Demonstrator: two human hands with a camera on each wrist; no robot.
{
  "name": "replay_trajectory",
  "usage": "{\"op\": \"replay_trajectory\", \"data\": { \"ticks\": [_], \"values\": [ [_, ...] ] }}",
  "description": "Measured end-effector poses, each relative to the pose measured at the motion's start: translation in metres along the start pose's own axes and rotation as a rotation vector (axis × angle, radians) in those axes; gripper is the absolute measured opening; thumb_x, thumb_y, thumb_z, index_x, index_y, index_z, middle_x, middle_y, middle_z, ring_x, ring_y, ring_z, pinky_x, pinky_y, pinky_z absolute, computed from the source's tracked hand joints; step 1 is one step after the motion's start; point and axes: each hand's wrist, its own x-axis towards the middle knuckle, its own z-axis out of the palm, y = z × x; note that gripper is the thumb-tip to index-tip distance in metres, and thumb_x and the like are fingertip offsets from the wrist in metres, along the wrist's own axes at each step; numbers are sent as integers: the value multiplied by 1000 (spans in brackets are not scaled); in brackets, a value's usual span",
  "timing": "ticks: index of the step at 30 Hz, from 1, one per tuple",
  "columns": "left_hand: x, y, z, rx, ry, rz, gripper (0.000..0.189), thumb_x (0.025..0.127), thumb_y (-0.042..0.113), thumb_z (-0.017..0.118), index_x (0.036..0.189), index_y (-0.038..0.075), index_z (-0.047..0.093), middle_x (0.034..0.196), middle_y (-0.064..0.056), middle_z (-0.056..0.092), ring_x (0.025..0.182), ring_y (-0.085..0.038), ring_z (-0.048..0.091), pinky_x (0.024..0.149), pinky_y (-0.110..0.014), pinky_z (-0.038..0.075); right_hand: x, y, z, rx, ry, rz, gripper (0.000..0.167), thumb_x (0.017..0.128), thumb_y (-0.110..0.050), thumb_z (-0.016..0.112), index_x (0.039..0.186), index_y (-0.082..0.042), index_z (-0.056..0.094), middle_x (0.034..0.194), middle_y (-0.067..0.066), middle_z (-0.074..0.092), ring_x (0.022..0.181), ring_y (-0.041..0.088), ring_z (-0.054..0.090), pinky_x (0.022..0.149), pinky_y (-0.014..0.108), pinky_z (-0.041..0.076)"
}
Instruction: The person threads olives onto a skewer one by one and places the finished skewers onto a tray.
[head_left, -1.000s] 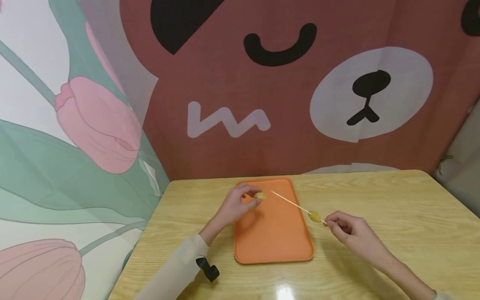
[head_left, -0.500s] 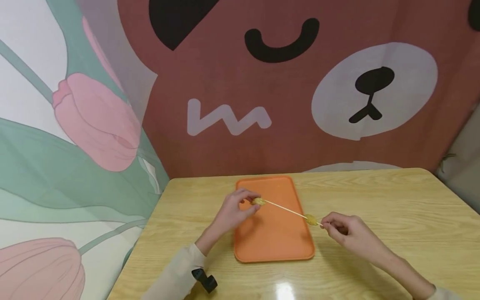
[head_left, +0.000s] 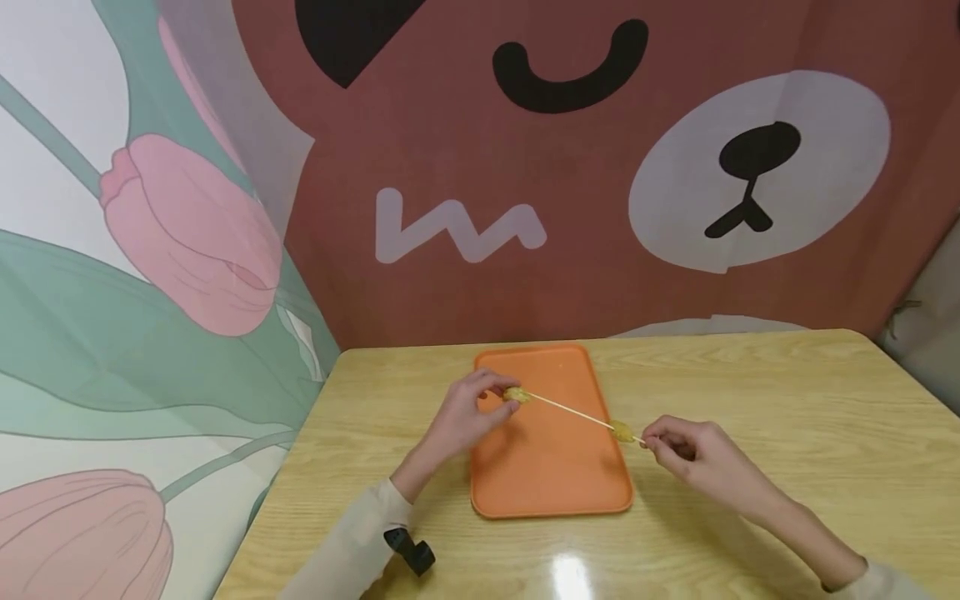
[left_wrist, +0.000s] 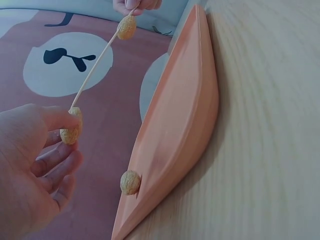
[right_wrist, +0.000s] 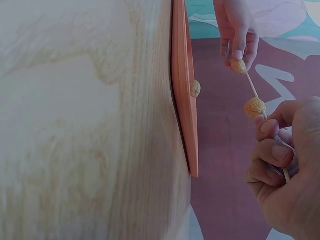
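My left hand (head_left: 459, 421) pinches a wrinkled yellow-brown ball (left_wrist: 71, 126) between thumb and fingers above the orange tray (head_left: 551, 479). The tip of a thin wooden skewer (head_left: 566, 408) meets this ball; how deep it goes cannot be seen. At the skewer's other end, my right hand (head_left: 716, 467) grips the stick, fingers curled round it in the right wrist view. A second such ball (right_wrist: 255, 107) is threaded on the skewer just ahead of the right fingertips. One more ball (left_wrist: 130, 182) lies on the tray, not visible in the head view.
The tray lies on a light wood-grain table (head_left: 787, 400). Behind it hangs a printed bear cloth (head_left: 450, 308), with a tulip-patterned cloth (head_left: 202, 242) at the left. A black strap (head_left: 410, 550) is on the left sleeve.
A second ago the skewer tip stood apart from the ball in my left hand; now they touch. The right hand has shifted slightly left with the skewer.
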Motion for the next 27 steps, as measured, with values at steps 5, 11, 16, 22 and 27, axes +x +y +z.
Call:
{"op": "replay_trajectory", "data": {
  "ticks": [5,11,16,22,27],
  "values": [
    [0,0,-2,-10,6,1,28,94,19,77,122,14,74,110,6,66,99,-20,64,86,-54,50,2,1,1,25,-13,3,10,104,-5,60,105,-5,70,78,1,65,56,5,48,44,27,40],
    [0,-2,-4,3,14,-5,27,95,20,77,121,15,75,111,7,65,99,-18,63,84,-50,51,5,3,3,16,-16,-5,10,103,-5,60,105,-4,70,81,1,68,56,5,50,44,27,42],
    [0,-3,-5,29,14,-5,26,95,23,76,121,19,75,111,9,65,100,-19,63,82,-41,51,5,4,3,12,-12,-3,10,103,-4,61,105,-4,70,81,0,68,56,5,51,44,27,42],
    [0,-5,-6,20,15,11,26,95,20,77,121,19,75,110,9,65,98,-19,63,80,-41,50,4,4,4,3,-8,0,9,103,-4,61,105,-5,70,79,-1,66,57,5,50,45,27,41],
    [-1,-5,-5,7,24,19,27,93,18,78,120,18,76,110,8,65,95,-14,62,79,-41,51,1,3,4,0,3,19,9,103,-6,62,105,-6,70,75,-1,63,55,5,47,44,27,39]
  ]
}}
